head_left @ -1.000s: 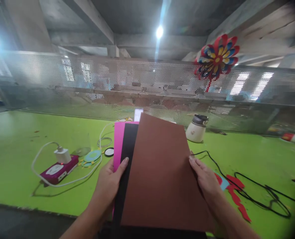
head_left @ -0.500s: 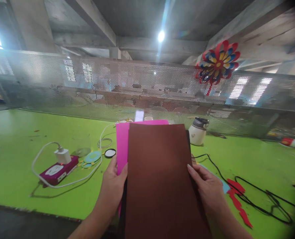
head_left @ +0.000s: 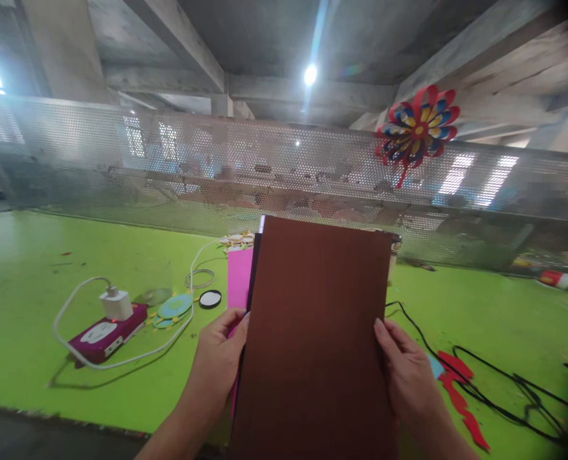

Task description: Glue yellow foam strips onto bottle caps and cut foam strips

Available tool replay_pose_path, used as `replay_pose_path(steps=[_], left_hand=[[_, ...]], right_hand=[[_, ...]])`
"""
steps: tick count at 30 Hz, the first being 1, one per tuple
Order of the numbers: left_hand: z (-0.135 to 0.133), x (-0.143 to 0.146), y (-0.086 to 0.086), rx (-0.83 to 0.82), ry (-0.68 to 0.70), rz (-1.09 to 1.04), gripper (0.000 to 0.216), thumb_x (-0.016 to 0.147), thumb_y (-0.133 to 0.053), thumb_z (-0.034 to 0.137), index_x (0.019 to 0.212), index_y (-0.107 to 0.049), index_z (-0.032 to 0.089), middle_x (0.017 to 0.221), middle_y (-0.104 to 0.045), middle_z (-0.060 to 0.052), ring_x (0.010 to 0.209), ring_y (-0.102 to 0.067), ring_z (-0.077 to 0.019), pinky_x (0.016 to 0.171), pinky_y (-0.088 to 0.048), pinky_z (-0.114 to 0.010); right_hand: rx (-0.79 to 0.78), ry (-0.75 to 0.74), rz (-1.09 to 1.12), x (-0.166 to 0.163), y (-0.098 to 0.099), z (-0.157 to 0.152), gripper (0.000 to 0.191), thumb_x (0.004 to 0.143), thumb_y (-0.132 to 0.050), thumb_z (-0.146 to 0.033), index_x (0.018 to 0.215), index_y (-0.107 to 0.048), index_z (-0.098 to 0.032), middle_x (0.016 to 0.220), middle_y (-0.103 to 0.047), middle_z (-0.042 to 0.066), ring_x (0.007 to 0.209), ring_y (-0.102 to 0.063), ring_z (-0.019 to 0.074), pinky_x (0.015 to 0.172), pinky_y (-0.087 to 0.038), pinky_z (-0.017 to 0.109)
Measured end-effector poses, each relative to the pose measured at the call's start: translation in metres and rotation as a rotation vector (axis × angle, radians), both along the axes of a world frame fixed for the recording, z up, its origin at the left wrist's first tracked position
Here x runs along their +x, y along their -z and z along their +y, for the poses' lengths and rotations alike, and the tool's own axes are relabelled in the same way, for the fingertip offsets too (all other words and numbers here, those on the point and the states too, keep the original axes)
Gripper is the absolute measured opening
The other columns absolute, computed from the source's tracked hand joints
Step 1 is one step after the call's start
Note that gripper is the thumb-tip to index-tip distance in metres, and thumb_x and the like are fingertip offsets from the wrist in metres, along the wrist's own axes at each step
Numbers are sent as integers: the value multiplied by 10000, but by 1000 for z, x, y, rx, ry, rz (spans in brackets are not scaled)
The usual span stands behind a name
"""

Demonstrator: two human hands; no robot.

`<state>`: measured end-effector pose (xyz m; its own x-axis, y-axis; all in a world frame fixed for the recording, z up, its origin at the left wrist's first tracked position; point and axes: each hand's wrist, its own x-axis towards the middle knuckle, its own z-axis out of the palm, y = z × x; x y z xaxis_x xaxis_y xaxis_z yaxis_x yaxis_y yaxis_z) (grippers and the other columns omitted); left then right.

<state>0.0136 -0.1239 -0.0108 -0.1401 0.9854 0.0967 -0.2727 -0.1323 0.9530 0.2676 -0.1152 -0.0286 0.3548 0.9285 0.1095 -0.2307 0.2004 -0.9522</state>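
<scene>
Several coloured sheets are held upright in front of me, with a dark brown sheet [head_left: 319, 332] nearest. Behind it show a black edge and a pink sheet [head_left: 239, 278] at the left. My left hand [head_left: 221, 351] grips the left edge of the stack between thumb and fingers. At the right edge, my right hand [head_left: 403, 358] pinches the brown sheet, its thumb on the front face. The fingers behind the sheets are partly hidden. I cannot tell whether the sheets are paper or thin foam.
On the green table [head_left: 140, 402] lie a purple power strip [head_left: 104, 335] with a white charger [head_left: 115, 303], a round black-rimmed lid [head_left: 210, 299], light blue discs [head_left: 174, 306], a black cable [head_left: 499, 377] and red scraps [head_left: 463, 396]. A perforated metal panel [head_left: 192, 160] carries a flower-shaped pinwheel [head_left: 418, 131].
The brown sheet has shifted up and right, now covering most of the kettle-like container. Less of the pink sheet shows, and its top sits lower. Both hands keep their grip.
</scene>
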Motion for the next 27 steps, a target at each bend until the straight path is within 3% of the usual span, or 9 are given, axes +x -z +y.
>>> replay_pose_path(steps=[7,11,14,16,18,21,25,27], left_hand=[[0,6,3,54,-59,137,457,762,-668,618,672,-501,202,580,-516,45,537,-457,-111,501,-391,-216],[-1,9,-1,90,-184,273,536,738,-651,661,563,-414,213,506,-374,64,490,-314,-97,448,-297,-219],[-4,9,-6,119,-226,296,491,814,-586,618,565,-463,213,532,-426,41,526,-399,-124,517,-384,-240],[-5,8,-7,130,-196,286,400,871,-539,557,696,-604,204,675,-599,-9,684,-569,-180,685,-483,-278],[-4,7,-9,134,-156,267,332,878,-560,491,962,-688,196,942,-707,-61,953,-647,-242,877,-493,-324],[-3,6,-12,132,-134,171,579,824,-660,429,1345,-545,204,1163,-705,-96,1157,-625,-269,997,-469,-349],[-1,6,-17,60,-36,-55,978,741,-772,395,1536,-221,251,997,-767,-70,907,-732,-270,790,-578,-359],[2,6,-15,9,-37,-99,963,710,-805,384,1505,-280,248,860,-778,-40,759,-742,-254,691,-587,-345]], right_hand=[[-91,52,24,1,-3,-1,398,540,-887,-487,845,-790,-251,878,-791,14,748,-709,193,654,-602,256],[-124,96,-2,2,-4,-1,443,469,-896,-511,805,-788,-243,834,-791,28,704,-703,207,603,-599,270],[-127,111,-25,2,-7,-1,438,473,-881,-527,782,-780,-233,818,-790,44,692,-703,223,584,-596,289],[-140,106,-30,3,-6,1,414,495,-875,-509,784,-775,-230,802,-789,45,685,-705,225,585,-596,295],[-152,91,-18,5,-4,3,380,519,-871,-473,792,-766,-230,791,-788,38,692,-713,229,603,-601,308],[-158,25,47,11,1,8,343,570,-851,-440,828,-744,-240,793,-790,26,731,-733,255,646,-613,355],[-172,-37,136,15,8,10,313,602,-842,-395,850,-731,-240,812,-792,26,793,-745,277,685,-616,383],[-181,-50,176,15,10,11,312,595,-853,-377,848,-732,-238,815,-791,26,807,-746,275,703,-616,380]])
